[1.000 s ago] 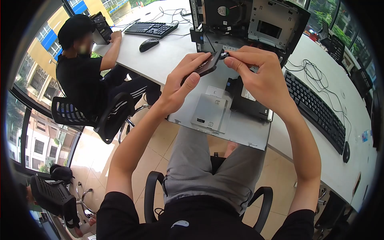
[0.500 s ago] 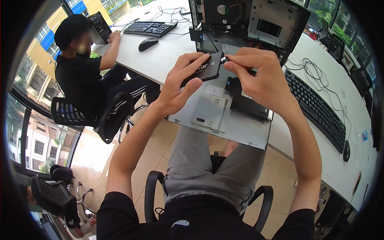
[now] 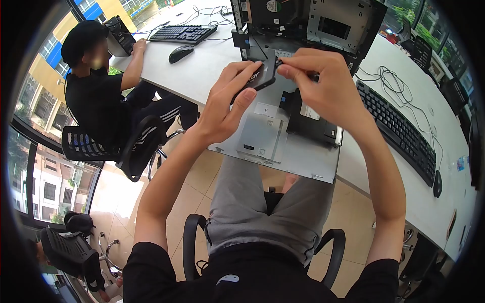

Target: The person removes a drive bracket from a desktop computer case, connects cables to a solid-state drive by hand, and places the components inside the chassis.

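Note:
My left hand [image 3: 220, 103] grips a flat black solid-state drive [image 3: 264, 74] between thumb and fingers, its printed face tilted up. At the drive's right edge, my right hand [image 3: 326, 86] pinches a small dark cable connector [image 3: 279, 62], its fingertips right at that edge. Both hands are over the metal panel [image 3: 298, 164] of an opened computer case [image 3: 298, 22]. Below the hands, a raised metal plate [image 3: 258, 137] and a black boxy part [image 3: 311, 126] lie on the panel. A thin black cable [image 3: 259, 48] runs down from inside the case behind the drive.
A black keyboard [image 3: 399, 129] and mouse [image 3: 438, 184] lie to the right on the white table [image 3: 429, 212]. Another keyboard [image 3: 183, 34] and mouse [image 3: 181, 53] are at the left. A seated person [image 3: 93, 96] is at the left, one hand near a small black tower [image 3: 120, 38].
The drive has tilted, turning its printed face more steeply, while both hands keep their grips. The connector is at the drive's edge in both frames. The whole view has shifted slightly.

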